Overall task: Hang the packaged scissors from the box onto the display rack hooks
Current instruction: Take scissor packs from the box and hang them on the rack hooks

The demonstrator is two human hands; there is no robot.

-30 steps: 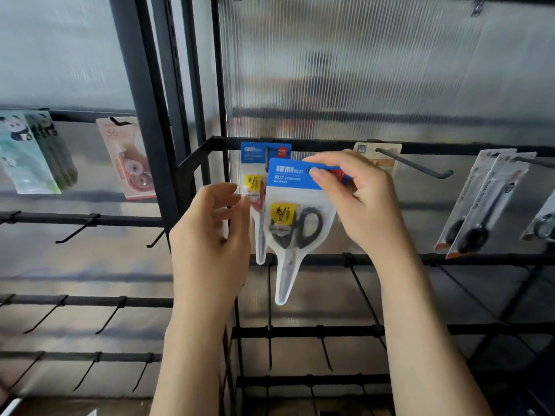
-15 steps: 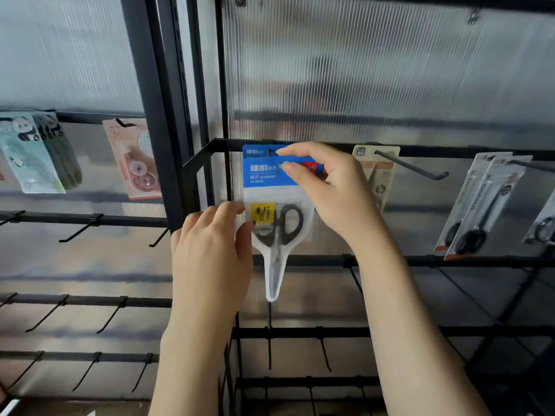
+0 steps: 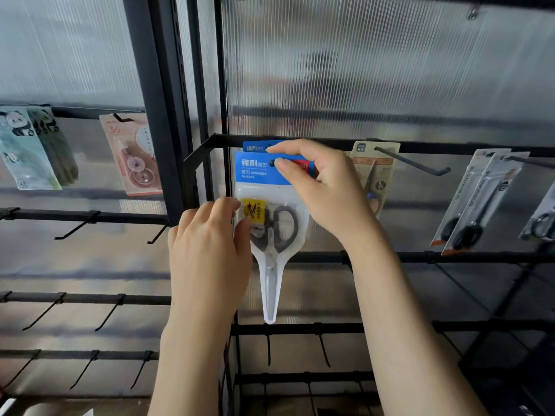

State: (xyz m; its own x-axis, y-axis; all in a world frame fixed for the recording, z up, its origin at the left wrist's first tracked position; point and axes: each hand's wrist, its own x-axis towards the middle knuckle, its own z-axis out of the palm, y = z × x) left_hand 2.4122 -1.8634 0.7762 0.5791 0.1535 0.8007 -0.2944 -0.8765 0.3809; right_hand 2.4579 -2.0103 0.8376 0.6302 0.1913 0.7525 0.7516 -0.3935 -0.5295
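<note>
Right hand (image 3: 326, 187) pinches the blue header of the scissors pack (image 3: 271, 223), thumb in front, at the top rail of the display rack (image 3: 450, 147). Left hand (image 3: 210, 250) grips the pack's left edge at the handles. A second blue pack (image 3: 255, 146) sits behind (mostly hidden). The hook under the header can't be made out. Bare hook (image 3: 416, 163) just right; slim scissors packs (image 3: 480, 202) further right.

scissors pack (image 3: 271, 223) before another pack (image 3: 255, 146), on rack (image 3: 330, 143)
</note>
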